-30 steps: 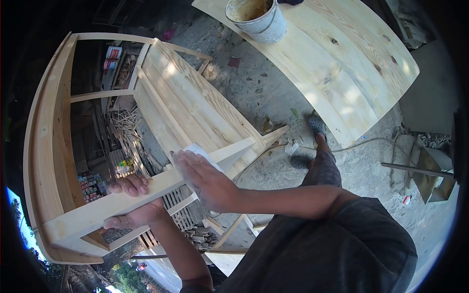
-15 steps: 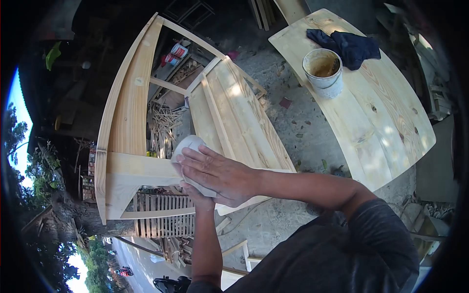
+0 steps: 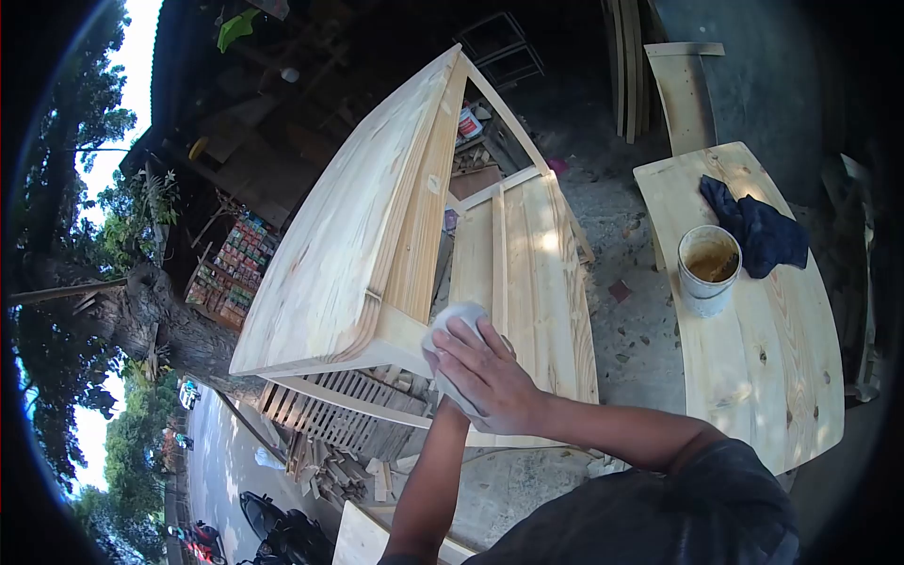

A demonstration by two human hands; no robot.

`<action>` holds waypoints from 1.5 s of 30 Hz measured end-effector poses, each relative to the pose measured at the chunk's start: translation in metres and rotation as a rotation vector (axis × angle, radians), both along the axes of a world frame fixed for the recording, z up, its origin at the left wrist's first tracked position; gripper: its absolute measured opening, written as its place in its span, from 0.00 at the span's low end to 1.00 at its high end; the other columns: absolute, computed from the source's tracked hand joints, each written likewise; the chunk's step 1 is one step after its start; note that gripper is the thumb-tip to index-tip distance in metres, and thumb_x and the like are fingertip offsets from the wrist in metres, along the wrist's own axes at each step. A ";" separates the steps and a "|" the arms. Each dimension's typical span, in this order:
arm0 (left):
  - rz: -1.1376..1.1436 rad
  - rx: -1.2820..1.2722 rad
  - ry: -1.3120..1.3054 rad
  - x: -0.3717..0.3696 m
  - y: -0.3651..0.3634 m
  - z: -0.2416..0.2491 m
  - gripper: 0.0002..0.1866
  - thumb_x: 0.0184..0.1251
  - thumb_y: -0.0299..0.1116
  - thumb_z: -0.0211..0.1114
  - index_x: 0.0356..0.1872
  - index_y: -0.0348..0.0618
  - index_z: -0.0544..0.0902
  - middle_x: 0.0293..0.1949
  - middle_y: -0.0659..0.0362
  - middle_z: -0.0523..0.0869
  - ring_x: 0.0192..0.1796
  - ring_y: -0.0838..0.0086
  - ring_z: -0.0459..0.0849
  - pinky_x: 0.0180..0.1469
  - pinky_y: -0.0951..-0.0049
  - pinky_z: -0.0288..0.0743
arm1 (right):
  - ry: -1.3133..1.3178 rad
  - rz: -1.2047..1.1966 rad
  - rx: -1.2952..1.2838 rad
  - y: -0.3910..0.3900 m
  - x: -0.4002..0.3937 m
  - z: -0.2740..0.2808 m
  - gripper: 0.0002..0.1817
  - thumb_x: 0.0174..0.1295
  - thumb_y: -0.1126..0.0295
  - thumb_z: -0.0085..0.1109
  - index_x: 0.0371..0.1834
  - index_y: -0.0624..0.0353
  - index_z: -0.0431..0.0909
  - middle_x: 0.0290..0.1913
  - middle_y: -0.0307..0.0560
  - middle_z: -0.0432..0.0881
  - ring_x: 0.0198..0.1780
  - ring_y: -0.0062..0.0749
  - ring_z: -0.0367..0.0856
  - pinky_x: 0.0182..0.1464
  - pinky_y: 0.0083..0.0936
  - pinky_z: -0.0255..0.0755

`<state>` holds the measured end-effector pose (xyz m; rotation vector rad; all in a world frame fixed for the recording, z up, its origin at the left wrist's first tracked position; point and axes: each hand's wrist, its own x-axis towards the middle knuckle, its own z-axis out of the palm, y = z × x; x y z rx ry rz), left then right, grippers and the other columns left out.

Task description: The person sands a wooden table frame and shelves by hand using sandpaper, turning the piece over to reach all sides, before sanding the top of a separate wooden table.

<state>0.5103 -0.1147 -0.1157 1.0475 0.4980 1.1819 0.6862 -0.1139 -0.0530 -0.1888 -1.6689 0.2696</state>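
My right hand [image 3: 499, 379] lies over a pale grey-white sheet [image 3: 455, 316] that looks like sandpaper, its fingers bent across it and pressing it. My left hand [image 3: 454, 411] is underneath and mostly covered by the right; only the part near its wrist shows, its fingers hidden. The sheet is at the pale wooden rail [image 3: 400, 334] of a large unfinished wooden frame, near the rounded corner of its broad panel [image 3: 344, 235]. Slatted boards [image 3: 527, 254] of the same piece extend behind my hands.
On the right, a curved wooden panel [image 3: 753, 377] carries a white bucket [image 3: 704, 299] with brown residue and a dark cloth [image 3: 758, 231]. A slatted wooden piece [image 3: 330, 414] and scrap wood [image 3: 325, 461] lie below the frame. A motorbike [image 3: 282, 532] stands at the road side.
My view has swung left, so the frame and bucket appear further right and lower, and more of the broad panel shows. Both hands remain together at the sheet and rail.
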 end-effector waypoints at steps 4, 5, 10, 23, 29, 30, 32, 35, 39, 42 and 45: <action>-0.149 -0.028 -0.017 -0.001 0.012 -0.008 0.34 0.82 0.60 0.53 0.74 0.45 0.72 0.70 0.52 0.77 0.75 0.64 0.72 0.75 0.58 0.70 | 0.123 -0.176 -0.042 -0.009 -0.005 -0.011 0.37 0.61 0.76 0.58 0.79 0.59 0.66 0.79 0.51 0.67 0.82 0.46 0.62 0.79 0.53 0.57; -0.103 -0.036 0.001 0.008 0.010 0.002 0.33 0.82 0.60 0.53 0.74 0.45 0.72 0.69 0.52 0.77 0.74 0.64 0.72 0.75 0.58 0.70 | 0.093 -0.195 -0.018 -0.007 -0.007 0.012 0.36 0.61 0.76 0.58 0.78 0.59 0.68 0.78 0.50 0.69 0.80 0.46 0.65 0.78 0.52 0.60; -0.024 -0.050 0.040 0.017 0.017 0.016 0.32 0.82 0.59 0.52 0.72 0.45 0.73 0.67 0.52 0.78 0.71 0.64 0.74 0.72 0.59 0.71 | 0.080 -0.122 0.016 0.004 0.013 0.043 0.28 0.61 0.74 0.62 0.68 0.56 0.81 0.71 0.44 0.77 0.72 0.42 0.74 0.73 0.49 0.66; 0.094 -0.054 0.013 0.030 0.016 0.019 0.29 0.83 0.58 0.50 0.68 0.44 0.75 0.60 0.52 0.81 0.62 0.63 0.78 0.65 0.60 0.74 | 0.148 -0.184 0.199 0.013 0.002 0.016 0.36 0.52 0.76 0.69 0.70 0.61 0.77 0.70 0.49 0.74 0.72 0.49 0.72 0.74 0.54 0.66; 0.183 -0.067 0.000 0.041 0.010 0.018 0.28 0.83 0.57 0.50 0.66 0.44 0.76 0.57 0.53 0.83 0.58 0.63 0.79 0.62 0.60 0.75 | 0.012 0.042 0.060 0.023 0.015 0.081 0.37 0.57 0.74 0.63 0.75 0.55 0.74 0.73 0.46 0.72 0.76 0.48 0.67 0.79 0.58 0.55; 0.197 -0.069 -0.003 0.042 0.011 0.018 0.28 0.83 0.57 0.50 0.65 0.44 0.76 0.57 0.53 0.83 0.57 0.63 0.80 0.61 0.60 0.76 | 0.009 0.046 0.050 0.020 0.018 0.068 0.37 0.55 0.75 0.66 0.74 0.57 0.74 0.72 0.48 0.72 0.76 0.49 0.67 0.78 0.59 0.56; 0.226 -0.071 -0.008 0.041 0.005 0.021 0.27 0.84 0.56 0.49 0.65 0.44 0.77 0.56 0.53 0.83 0.56 0.63 0.80 0.60 0.60 0.76 | 0.040 0.018 0.036 0.010 0.018 0.023 0.39 0.53 0.75 0.69 0.74 0.58 0.74 0.72 0.50 0.72 0.77 0.50 0.67 0.78 0.60 0.56; 0.263 -0.080 -0.013 0.044 -0.009 0.019 0.27 0.84 0.56 0.49 0.64 0.44 0.77 0.54 0.53 0.84 0.54 0.62 0.81 0.59 0.61 0.77 | 0.071 -0.053 0.050 0.007 0.001 0.013 0.39 0.53 0.74 0.68 0.75 0.58 0.74 0.74 0.50 0.70 0.77 0.50 0.66 0.78 0.60 0.55; 0.316 -0.100 -0.027 0.049 -0.012 0.015 0.26 0.84 0.55 0.49 0.62 0.44 0.78 0.52 0.53 0.85 0.51 0.62 0.82 0.56 0.61 0.77 | 0.018 0.013 0.046 0.025 0.010 0.092 0.34 0.63 0.71 0.58 0.76 0.60 0.70 0.76 0.49 0.69 0.79 0.47 0.64 0.80 0.62 0.52; 0.332 -0.096 -0.059 0.047 -0.007 0.018 0.26 0.84 0.55 0.48 0.61 0.43 0.78 0.51 0.53 0.85 0.49 0.62 0.83 0.55 0.61 0.78 | 0.058 -0.019 0.057 0.017 -0.007 0.017 0.35 0.60 0.74 0.59 0.76 0.60 0.71 0.76 0.50 0.68 0.79 0.48 0.64 0.79 0.62 0.52; 0.345 -0.103 -0.067 0.050 -0.008 0.015 0.25 0.85 0.54 0.48 0.60 0.43 0.79 0.49 0.53 0.86 0.47 0.62 0.84 0.53 0.61 0.79 | 0.069 -0.006 0.043 0.019 0.009 0.044 0.32 0.57 0.73 0.67 0.69 0.55 0.77 0.70 0.45 0.74 0.73 0.47 0.71 0.78 0.58 0.58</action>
